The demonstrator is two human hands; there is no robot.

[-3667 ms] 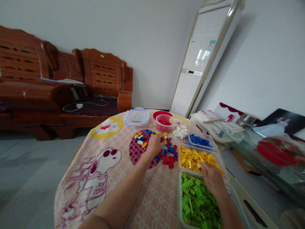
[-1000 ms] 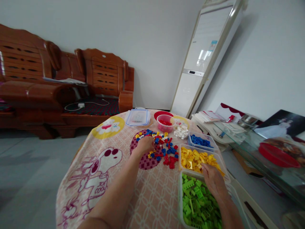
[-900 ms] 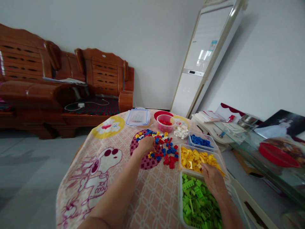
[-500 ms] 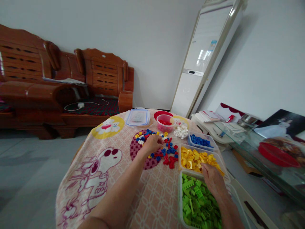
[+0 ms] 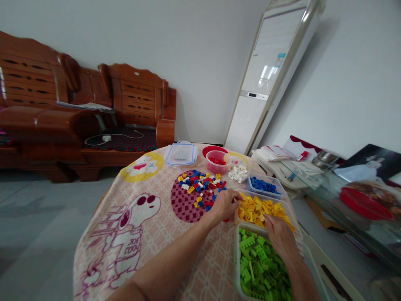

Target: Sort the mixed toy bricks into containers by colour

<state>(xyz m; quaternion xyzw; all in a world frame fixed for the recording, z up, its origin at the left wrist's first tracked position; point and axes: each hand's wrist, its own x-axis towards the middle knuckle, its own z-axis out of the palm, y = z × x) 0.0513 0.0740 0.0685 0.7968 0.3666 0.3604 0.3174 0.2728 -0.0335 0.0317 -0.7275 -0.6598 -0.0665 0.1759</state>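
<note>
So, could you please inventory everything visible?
covered table: one, pink, centre
loose blocks: many, mixed colours, table centre
white blocks: many, white, heaped on table
red blocks: many, red, pink tub
blue blocks: many, blue, far box
yellow blocks: many, yellow, middle box
green blocks: many, green, near box
lid: count unclear, translucent, far table
wooden seats: two+, brown, left
tall unit: one, white, background
red bowl: one, red, right
papers: several, white, right
left hand, right hand: one each, at middle box

Our L forearm (image 5: 178,253) is bare, running fwd & R; L hand (image 5: 224,205) palm-down, fingers bent, thumb nr fingertips, grip unclear. Our R forearm (image 5: 300,274) angles in fr lower R, R hand (image 5: 278,232) fingers curled. Hands close, not touching.
</note>
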